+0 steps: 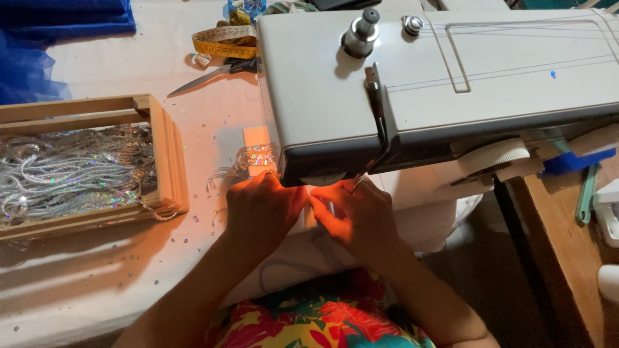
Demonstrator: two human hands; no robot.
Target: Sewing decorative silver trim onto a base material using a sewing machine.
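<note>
A white sewing machine (445, 71) fills the upper right of the head view. Under its head, lit by its lamp, my left hand (261, 209) and my right hand (358, 216) press down side by side on white fabric (425, 219) at the needle area, fingertips touching. A strip of silver sequin trim (255, 158) runs from beneath my left hand toward the back. The needle itself is hidden by the machine head. Whether the fingers pinch the fabric cannot be seen.
A wooden crate (164, 161) holding several silver sequin strands stands at the left. Scissors (216, 72) and a yellow tape measure (225, 42) lie behind it, with blue tulle (39, 45) at the far left. A brown wooden table (561, 245) is at the right.
</note>
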